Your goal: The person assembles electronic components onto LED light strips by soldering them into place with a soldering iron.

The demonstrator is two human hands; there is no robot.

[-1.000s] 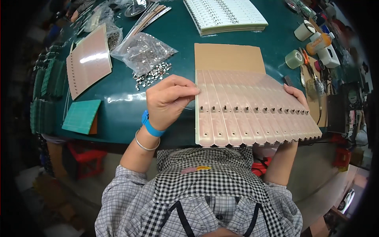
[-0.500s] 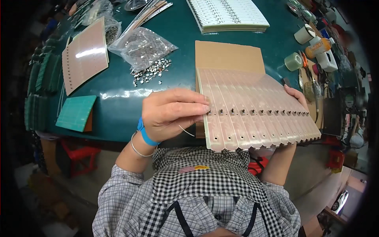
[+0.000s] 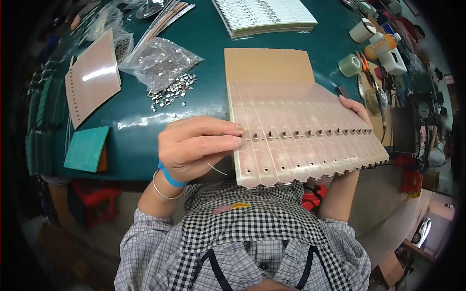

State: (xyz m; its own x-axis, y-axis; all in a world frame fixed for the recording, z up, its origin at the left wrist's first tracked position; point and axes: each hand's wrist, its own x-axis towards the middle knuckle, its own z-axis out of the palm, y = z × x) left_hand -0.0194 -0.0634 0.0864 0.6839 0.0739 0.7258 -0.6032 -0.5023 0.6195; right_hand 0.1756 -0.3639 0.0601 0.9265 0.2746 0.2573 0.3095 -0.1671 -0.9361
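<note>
A pinkish, glossy sheet of several joined strips with a scalloped near edge is held tilted in front of me. A row of small dark metal pins crosses it, with holes nearer the scalloped edge. My left hand is closed, thumb and fingers pinching the sheet's left edge level with the pins; whether a small part is between them is hidden. A thin white strand sticks out below that hand. My right hand grips the far right edge, its palm hidden underneath. Brown cardboard lies behind the sheet.
Small metal pieces lie spilled beside a clear plastic bag on the green table. A similar pink sheet and a green block are at left. A sheet stack stands behind; bottles, tape and tools are at right.
The whole view has shifted a little, moving table things leftward. My left hand still pinches the sheet's left edge and my right still holds its right edge; the sheet is tilted slightly differently.
</note>
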